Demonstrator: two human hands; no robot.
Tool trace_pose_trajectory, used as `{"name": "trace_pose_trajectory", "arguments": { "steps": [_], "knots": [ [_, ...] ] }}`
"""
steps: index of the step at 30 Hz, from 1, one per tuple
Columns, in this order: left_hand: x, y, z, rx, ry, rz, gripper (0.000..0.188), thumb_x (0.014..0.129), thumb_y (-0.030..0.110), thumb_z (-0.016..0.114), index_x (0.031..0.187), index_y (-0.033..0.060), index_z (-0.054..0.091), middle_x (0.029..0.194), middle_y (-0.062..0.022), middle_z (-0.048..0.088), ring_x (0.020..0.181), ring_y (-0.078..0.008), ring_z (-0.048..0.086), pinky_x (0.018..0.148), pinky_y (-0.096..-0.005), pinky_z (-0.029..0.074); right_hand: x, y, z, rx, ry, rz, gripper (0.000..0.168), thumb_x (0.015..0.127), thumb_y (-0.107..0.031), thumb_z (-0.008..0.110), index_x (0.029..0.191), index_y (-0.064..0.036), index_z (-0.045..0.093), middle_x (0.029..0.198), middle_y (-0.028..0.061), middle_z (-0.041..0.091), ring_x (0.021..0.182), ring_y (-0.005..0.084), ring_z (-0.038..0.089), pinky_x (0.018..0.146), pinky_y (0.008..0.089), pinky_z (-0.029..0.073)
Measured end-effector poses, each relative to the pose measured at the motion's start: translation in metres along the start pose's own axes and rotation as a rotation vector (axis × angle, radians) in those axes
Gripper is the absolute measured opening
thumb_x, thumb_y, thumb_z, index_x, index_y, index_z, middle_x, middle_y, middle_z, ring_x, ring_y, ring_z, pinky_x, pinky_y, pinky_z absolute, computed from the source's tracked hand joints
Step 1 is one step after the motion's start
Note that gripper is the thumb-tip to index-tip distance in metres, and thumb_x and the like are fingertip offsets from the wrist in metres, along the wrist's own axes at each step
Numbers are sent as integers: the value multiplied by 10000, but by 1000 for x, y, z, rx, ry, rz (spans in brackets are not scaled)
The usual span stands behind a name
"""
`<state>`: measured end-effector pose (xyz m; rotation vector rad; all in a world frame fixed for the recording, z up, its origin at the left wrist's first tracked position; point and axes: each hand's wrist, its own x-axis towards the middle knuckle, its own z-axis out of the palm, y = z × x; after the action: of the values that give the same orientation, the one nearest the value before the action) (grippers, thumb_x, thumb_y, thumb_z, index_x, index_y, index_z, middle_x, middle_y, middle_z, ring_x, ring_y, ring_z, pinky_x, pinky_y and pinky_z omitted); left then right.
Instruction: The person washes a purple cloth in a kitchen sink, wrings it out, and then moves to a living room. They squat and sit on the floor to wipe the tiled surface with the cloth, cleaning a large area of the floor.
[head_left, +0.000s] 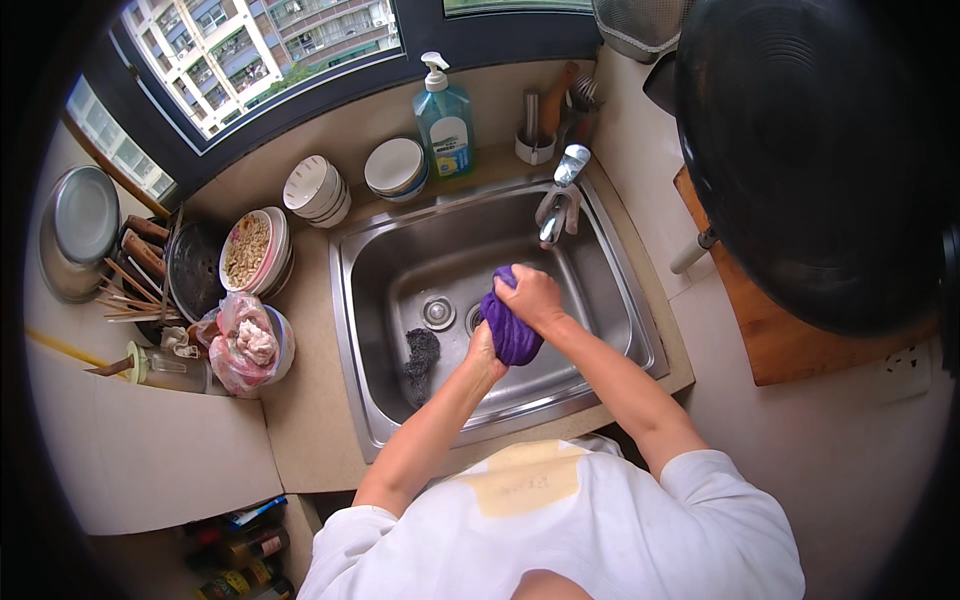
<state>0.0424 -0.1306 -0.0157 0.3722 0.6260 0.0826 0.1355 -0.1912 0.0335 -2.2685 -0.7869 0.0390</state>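
Observation:
A bunched, twisted purple cloth (512, 330) is held over the stainless steel sink (600, 300). My right hand (534, 296) grips its upper end. Lower down, my left hand (487, 352) clasps the left side of the same cloth, its fingers partly hidden behind the folds. In the sink's left part lies a dark grey scouring pad (421, 360), below a round metal drain (437, 312). A second drain (474, 319) is partly covered by the cloth and my left hand. The chrome faucet (556, 202) rises at the back right, and no water stream shows from it.
Behind the sink stand stacked bowls (316, 187), a pump bottle (444, 124) and a utensil cup (535, 142). Left are a plate of nut-like pieces (247, 249), a plastic bag in a bowl (251, 341) and a knife holder (146, 251). A large black pan (802, 165) hangs at right before a wooden board (772, 330).

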Motion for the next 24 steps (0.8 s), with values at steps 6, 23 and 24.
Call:
{"name": "trace_pose_trajectory", "arguments": {
  "steps": [6,23,24],
  "knots": [
    [36,6,-70,-126,-448,67,366,951,440,442,1062,119,578,1009,-45,630,897,-197,609,811,-350,507,-80,-78,25,235,-152,-238,310,773,-339,626,673,-49,577,702,189,630,666,383,622,617,463,506],
    [-57,30,40,-205,-260,-135,499,959,459,412,1255,75,527,1227,-93,595,1105,-260,586,986,-433,457,-28,22,29,2109,-420,518,720,853,-637,485,1246,-34,503,1153,154,598,1064,281,589,953,441,470],
    [-54,26,29,-231,-269,-157,487,953,447,444,1253,72,526,1223,-91,596,1107,-252,586,986,-424,462,-22,14,16,2085,-482,470,684,851,-611,517,1224,-38,513,1108,151,612,1019,275,607,915,431,498]
  ]
}}
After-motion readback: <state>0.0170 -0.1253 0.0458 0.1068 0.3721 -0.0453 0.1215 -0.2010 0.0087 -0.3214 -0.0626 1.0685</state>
